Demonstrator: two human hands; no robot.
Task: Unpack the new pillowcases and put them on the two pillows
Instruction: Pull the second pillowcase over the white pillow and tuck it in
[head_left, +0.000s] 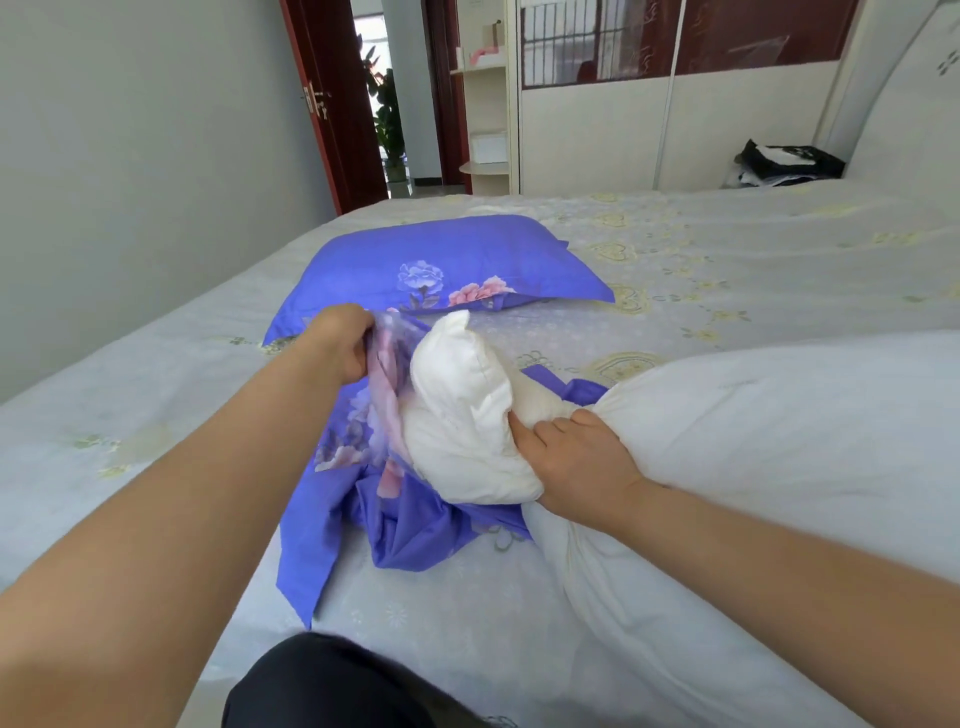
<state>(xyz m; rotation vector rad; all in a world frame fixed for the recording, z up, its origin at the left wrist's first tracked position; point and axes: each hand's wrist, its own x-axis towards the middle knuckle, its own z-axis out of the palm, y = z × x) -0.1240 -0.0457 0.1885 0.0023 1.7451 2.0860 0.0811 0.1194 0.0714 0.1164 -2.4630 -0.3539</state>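
Head view shows the second pillow being fed into its cover on the bed (727, 249). One pillow (447, 260) already wears its purple flowered pillowcase and lies farther up the bed, near the left edge. The bare white pillow (753, 415) lies across the right side, with its near end bunched up. The right hand (574, 460) squeezes that bunched end, fingers curled round the stuffing. The left hand (340, 345) grips the edge of the second pillowcase (358, 519), lifting its mouth, which is blurred; the rest of the cloth lies crumpled on the bed under the pillow's end. The two hands are apart, one on each thing.

To do this step well, I judge the left hand should hold the opening wide and taut while the right keeps the corner squeezed small and pushes it deep toward a far corner of the case. Loose cloth underneath may snag, so shaking it flat first would help.
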